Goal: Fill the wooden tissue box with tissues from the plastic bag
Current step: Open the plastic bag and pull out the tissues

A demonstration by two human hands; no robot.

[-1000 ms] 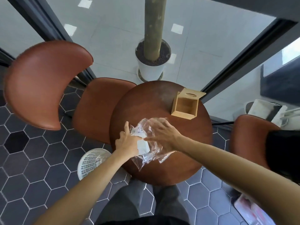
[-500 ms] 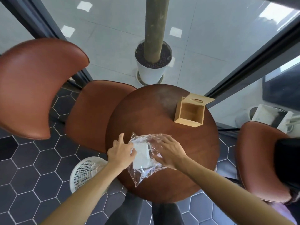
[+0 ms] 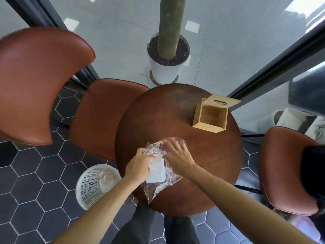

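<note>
- Head view: at a round wooden table (image 3: pixel 158 111), a person's two bare hands work on a clear plastic bag (image 3: pixel 159 182) lying at the near edge.
- The left hand (image 3: pixel 139 167) has its fingers curled around the white stack of tissues (image 3: pixel 156 170) at the bag's left side, through or inside the film; which one cannot be told.
- The right hand (image 3: pixel 177 156) lies spread over the bag's upper part, fingers wide, pressing the crinkled plastic down.
- The wooden tissue box (image 3: pixel 212 117) stands well apart at the table's far right, open and empty, its slotted lid (image 3: pixel 222 101) leaning against the back wall.
- The tissues look light, soft and easily creased; the film appears thin and slippery. A flat pinch across the stack's short edge would likely keep the sheets together.
- A white lattice wastebasket (image 3: pixel 93 187) sits on the floor, left of the table.
</note>
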